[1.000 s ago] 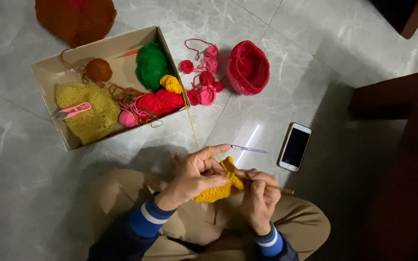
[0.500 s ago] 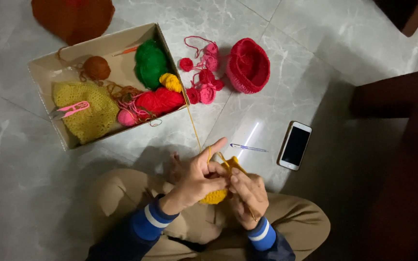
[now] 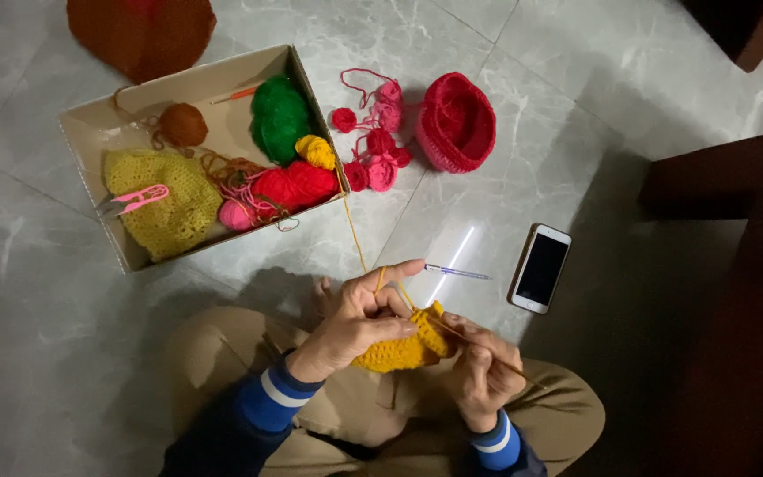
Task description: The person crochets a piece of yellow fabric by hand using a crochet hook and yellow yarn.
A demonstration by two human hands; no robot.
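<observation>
A person seated cross-legged on a pale marble-tiled floor point(image 3: 576, 132) works a small yellow crocheted piece point(image 3: 399, 349) held over the lap. The left hand point(image 3: 359, 322) is closed around the piece, its forefinger raised to carry the thin yellow yarn strand point(image 3: 352, 225) that runs up to a yellow yarn ball point(image 3: 315, 150). The right hand point(image 3: 479, 371) pinches a slim crochet hook point(image 3: 487, 352), its tip at the fabric's edge.

The piece looks soft, light and floppy (likely to stretch or unravel if tugged), best held by pinching its worked edge close to the hook.

Ahead lies an open, plain tan cardboard box point(image 3: 90, 132) with no label visible, holding green, red and brown yarn, a yellow crocheted piece and pink thread snips point(image 3: 134, 200). Right of the box sit small pink crocheted flowers point(image 3: 377, 146) and a red crocheted cap point(image 3: 457, 122). A white-framed smartphone point(image 3: 541, 268), screen dark, lies just beside a blue-handled hook point(image 3: 457, 272).
</observation>
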